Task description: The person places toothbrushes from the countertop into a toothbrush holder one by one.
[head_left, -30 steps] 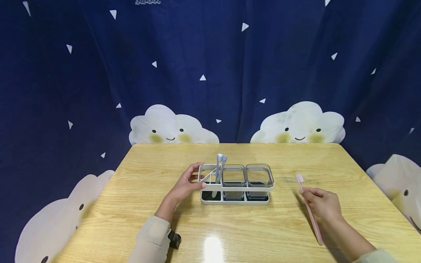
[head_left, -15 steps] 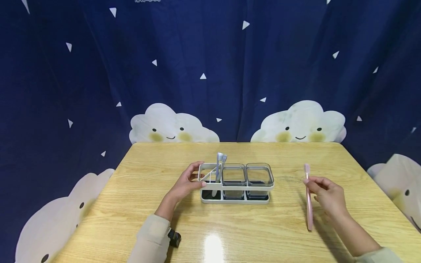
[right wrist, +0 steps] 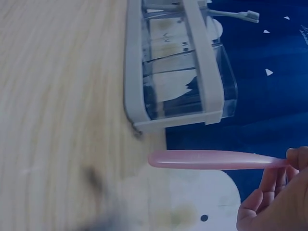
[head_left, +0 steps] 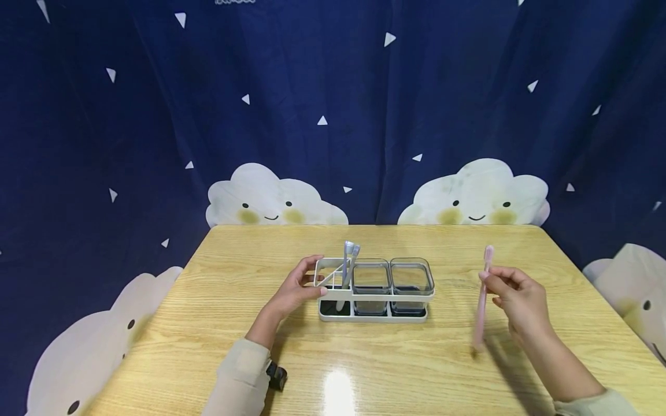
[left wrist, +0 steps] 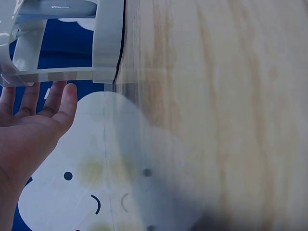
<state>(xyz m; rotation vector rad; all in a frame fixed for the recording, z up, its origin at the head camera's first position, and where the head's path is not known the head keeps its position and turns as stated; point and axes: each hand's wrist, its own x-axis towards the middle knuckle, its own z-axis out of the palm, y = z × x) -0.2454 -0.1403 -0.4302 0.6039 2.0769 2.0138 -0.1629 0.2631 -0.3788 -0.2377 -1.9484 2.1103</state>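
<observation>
A white toothbrush holder [head_left: 374,319] stands mid-table. My left hand [head_left: 296,292] holds its left end, thumb at the front rail and fingers toward the back; the left wrist view shows its fingertips at the end rail [left wrist: 62,74]. In the holder's left section lean two grey-blue toothbrushes [head_left: 347,268]. Two clear square cups [head_left: 370,280] fill the other sections. To the right, my right hand [head_left: 520,300] pinches a pink toothbrush [head_left: 483,300] between thumb and fingers, bristle head up, handle pointing down. Its rounded handle end shows near the holder's end in the right wrist view.
The wooden table [head_left: 208,323] reaches back to a dark blue curtain [head_left: 333,86] printed with clouds and triangles. A black strap device [head_left: 277,375] sits at my left wrist.
My right hand has raised the pink toothbrush and turned it more upright, its lower end swinging left. The left hand and the holder stay in place.
</observation>
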